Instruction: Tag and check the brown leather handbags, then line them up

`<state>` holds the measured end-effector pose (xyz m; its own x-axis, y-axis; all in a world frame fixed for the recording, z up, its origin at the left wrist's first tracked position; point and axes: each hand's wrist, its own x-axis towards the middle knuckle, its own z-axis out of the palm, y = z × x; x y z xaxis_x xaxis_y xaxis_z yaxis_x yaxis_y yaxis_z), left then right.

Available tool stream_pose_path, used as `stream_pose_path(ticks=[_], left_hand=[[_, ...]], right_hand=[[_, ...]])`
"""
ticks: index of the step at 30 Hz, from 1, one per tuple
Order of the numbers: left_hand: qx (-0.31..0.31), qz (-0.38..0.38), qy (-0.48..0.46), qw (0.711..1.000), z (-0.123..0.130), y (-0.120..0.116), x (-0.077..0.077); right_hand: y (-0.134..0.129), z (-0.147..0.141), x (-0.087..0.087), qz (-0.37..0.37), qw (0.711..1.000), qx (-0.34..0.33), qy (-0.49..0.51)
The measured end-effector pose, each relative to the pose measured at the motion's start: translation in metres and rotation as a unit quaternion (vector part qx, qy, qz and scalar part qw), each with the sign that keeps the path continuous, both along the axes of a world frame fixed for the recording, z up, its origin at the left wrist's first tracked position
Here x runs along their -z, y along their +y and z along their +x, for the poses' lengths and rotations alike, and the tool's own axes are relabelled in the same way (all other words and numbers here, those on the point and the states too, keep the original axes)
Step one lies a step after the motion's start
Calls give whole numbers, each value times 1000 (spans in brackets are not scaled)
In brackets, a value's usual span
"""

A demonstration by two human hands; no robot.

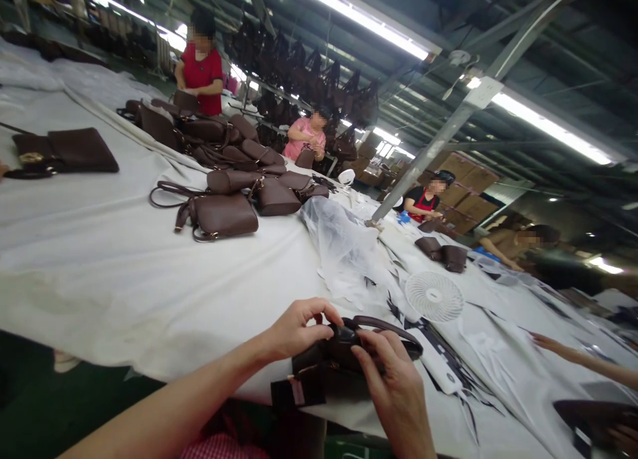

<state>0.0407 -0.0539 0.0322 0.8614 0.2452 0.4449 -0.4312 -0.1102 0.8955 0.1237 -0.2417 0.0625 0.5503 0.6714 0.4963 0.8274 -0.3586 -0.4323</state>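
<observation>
A dark brown handbag [343, 363] lies at the table's near edge, in front of my body. My left hand [306, 326] pinches a dark piece at the top of the bag with thumb and forefinger. From the other side, my right hand [391, 363] closes its thumb and fingers on the same upper part. The bag's curved handle [383, 324] arches behind my right fingers. A black flap with a small pale label [298, 391] hangs at the bag's lower left. What exactly sits between the fingertips is too small to make out.
Several brown bags [226, 214] are heaped beyond on the white-covered table [124, 266]. Crumpled clear plastic [343, 240] lies ahead, and a white fan [434, 296] stands right of it. A co-worker's arm [583, 359] reaches in at right. A metal post [423, 160] rises mid-table.
</observation>
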Motion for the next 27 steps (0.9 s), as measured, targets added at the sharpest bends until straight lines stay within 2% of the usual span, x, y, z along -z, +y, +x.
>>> stream_pose_path(ticks=[4, 6, 9, 14, 16, 18, 20, 22, 25, 27], left_hand=[[30, 95, -74, 992, 3, 5, 1], [54, 117, -79, 989, 2, 9, -1], [115, 82, -34, 989, 3, 18, -5], [222, -12, 8, 975, 17, 18, 1], [237, -65, 12, 969, 23, 12, 7], [234, -68, 7, 970, 26, 6, 11], [215, -8, -5, 976, 26, -1, 13], [182, 90, -21, 979, 22, -10, 10], [126, 224, -50, 965, 16, -25, 1], [98, 276, -70, 954, 14, -35, -5]], right_hand=[[-5, 1, 1, 19, 999, -14, 23], [-8, 3, 2, 38, 998, 5, 43], [-10, 3, 0, 50, 994, 39, 86], [-7, -2, -7, 61, 992, 2, 108], [-7, -4, -9, 63, 990, -5, 128], [-9, -4, -11, 60, 985, 0, 164], [-12, -3, -12, 66, 976, 16, 207], [-14, 0, -13, 88, 962, 33, 255], [-18, 6, -12, 143, 936, 42, 320], [-21, 8, -13, 172, 918, 39, 355]])
